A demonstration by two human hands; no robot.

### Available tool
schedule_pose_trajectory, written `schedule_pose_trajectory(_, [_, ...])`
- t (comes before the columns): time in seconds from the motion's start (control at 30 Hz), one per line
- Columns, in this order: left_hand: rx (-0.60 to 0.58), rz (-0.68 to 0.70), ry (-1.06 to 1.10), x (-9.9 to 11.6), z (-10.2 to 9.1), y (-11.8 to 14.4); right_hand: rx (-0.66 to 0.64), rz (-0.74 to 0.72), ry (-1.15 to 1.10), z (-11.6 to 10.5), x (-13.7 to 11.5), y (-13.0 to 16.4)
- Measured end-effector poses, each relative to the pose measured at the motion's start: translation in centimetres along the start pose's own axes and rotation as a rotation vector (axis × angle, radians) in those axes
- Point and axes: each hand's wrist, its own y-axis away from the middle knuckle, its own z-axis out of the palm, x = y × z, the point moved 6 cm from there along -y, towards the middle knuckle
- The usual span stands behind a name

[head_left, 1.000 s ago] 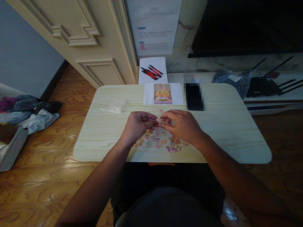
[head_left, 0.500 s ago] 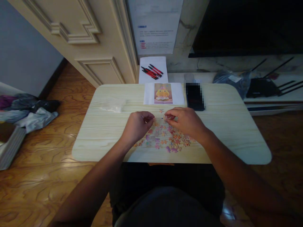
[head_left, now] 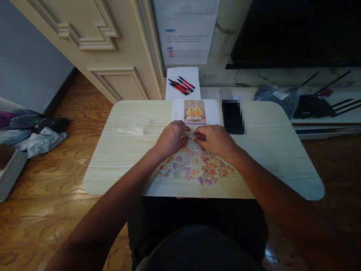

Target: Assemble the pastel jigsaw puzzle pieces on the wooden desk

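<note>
Both hands meet over the table just below a picture sheet (head_left: pixel 177 112), which shows a yellow cartoon figure. My right hand (head_left: pixel 216 138) is closed in a pinch on a small jigsaw piece (head_left: pixel 192 133), mostly covered by the fingers. Facing it, my left hand (head_left: pixel 172 138) has its fingers curled in, thumb and forefinger at the same spot; what they grip is too small to make out. Loose jigsaw pieces (head_left: pixel 210 167) in orange, pink and purple spread on the table nearer my body, below both hands.
The pale wooden table (head_left: pixel 113 162) has rounded corners. A clear plastic bag (head_left: pixel 134 126) lies at its left, and a dark phone-like device (head_left: pixel 232 116) right of the picture. Red and black pens (head_left: pixel 182 86) rest on white paper behind. A router (head_left: pixel 314 105) stands back right.
Both hands have moved slightly away from my body, toward the picture sheet, and closer together. More of the loose jigsaw pieces shows below them.
</note>
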Motion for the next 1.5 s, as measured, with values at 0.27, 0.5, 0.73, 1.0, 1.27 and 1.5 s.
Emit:
schedule_pose_trajectory(0.27, [-0.047, 0.060, 0.016, 0.4, 0.4, -0.1, -0.003, 0.016, -0.019, -0.2, 0.2, 0.0])
schedule_pose_trajectory(0.5, [-0.024, 0.093, 0.027, 0.0, 0.6, 0.1, -0.018, 0.006, -0.025, 0.0, 0.7, 0.0])
schedule_pose_trajectory(0.73, [0.013, 0.088, 0.091, 0.0, 0.2, 0.4, 0.001, 0.008, -0.108, 0.1, 1.1, 0.3])
schedule_pose_trajectory(1.0, [0.007, 0.067, 0.086, -0.1, 0.4, 0.7, 0.004, -0.015, -0.157, 0.2, 1.4, 0.6])
schedule_pose_trajectory(1.27, [0.040, -0.003, 0.106, -1.2, -0.9, 0.8, 0.001, -0.041, -0.206, 0.3, 1.0, 1.0])
schedule_pose_trajectory(1.5, [0.005, -0.067, 0.066, -2.0, -3.8, 1.5, -0.039, -0.116, -0.214, 0.7, -0.3, 0.8])
